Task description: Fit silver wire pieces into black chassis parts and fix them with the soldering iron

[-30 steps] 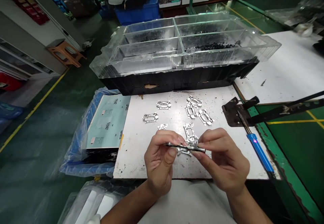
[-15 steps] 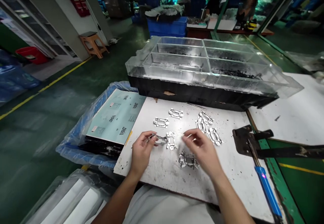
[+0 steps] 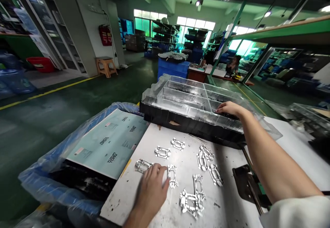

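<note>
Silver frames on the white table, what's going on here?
One person is working bare-handed. The right hand reaches into a clear divided tray, at a compartment of small black pieces; its grip is hidden. The left hand is low over the white table, among silver frames; whether it touches one is unclear.

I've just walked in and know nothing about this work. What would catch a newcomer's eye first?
Probably the shiny metal frames, scattered over the white board, with the left hand low among them. Beyond the board, the right hand reaches into a compartment of the big clear tray. At the left, a pale blue printed sheet stands out.
</note>
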`<state>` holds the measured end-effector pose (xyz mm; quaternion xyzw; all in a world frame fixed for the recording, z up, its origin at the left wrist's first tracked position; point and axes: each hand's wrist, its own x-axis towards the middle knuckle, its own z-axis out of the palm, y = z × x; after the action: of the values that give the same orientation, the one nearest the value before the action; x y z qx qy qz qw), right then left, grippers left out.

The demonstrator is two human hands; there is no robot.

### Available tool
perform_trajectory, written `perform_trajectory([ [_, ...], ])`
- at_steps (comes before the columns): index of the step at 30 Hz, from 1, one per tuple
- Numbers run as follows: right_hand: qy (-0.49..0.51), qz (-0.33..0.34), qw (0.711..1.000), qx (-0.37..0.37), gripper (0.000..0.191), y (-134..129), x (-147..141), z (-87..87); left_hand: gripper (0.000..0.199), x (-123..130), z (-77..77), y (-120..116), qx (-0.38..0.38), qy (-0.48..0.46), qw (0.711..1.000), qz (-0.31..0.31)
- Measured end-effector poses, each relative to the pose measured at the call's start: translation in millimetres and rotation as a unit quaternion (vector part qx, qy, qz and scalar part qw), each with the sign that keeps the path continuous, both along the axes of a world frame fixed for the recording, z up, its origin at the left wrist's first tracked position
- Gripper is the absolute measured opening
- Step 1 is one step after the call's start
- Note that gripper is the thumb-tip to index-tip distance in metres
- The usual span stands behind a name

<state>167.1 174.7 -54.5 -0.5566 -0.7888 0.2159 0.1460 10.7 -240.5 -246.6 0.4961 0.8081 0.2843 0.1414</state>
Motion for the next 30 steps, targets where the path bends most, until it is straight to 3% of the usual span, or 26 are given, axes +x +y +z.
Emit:
perform_trajectory([
  [3, -0.048, 0.035, 0.998, -0.012, 0.025, 7.7, -8.1, -0.5, 0.049, 15.8, 9.4, 14.9, -0.082, 0.003, 0.995, -0.057],
  [6, -0.063, 0.064, 0.996, -0.004, 0.024, 7.5, 1.3, 0.5, 0.045, 18.1, 18.3, 28.3, -0.122, -0.022, 0.99, -0.066],
  [11, -0.069, 0.104, 0.991, -0.036, 0.029, 2.8, 28.2, -3.8, 0.054, 12.6, 18.5, 37.6, -0.098, -0.098, 0.99, -0.029],
  [15, -0.101, 0.107, 0.987, -0.07, 0.032, 2.3, 34.5, -4.6, 0.052, 7.1, 12.3, 39.1, -0.05, -0.224, 0.973, 0.011],
  [19, -0.109, 0.096, 0.989, -0.036, 0.034, -0.6, 34.3, 10.1, 0.023, 6.6, 14.4, 37.8, -0.015, -0.406, 0.913, 0.026],
  [22, -0.083, 0.076, 0.994, 0.014, 0.043, -13.3, 40.0, 25.2, 0.017, 12.4, 22.0, 34.2, 0.011, -0.52, 0.853, 0.038],
  [26, 0.0, -0.01, 0.993, 0.122, 0.033, -40.7, 54.9, 29.5, 0.024, 21.6, 25.9, 31.2, 0.034, -0.606, 0.792, 0.067],
  [30, 0.096, -0.104, 0.972, 0.188, 0.012, -73.8, 67.5, 10.7, 0.043, 25.8, 23.1, 34.1, 0.049, -0.63, 0.77, 0.086],
])
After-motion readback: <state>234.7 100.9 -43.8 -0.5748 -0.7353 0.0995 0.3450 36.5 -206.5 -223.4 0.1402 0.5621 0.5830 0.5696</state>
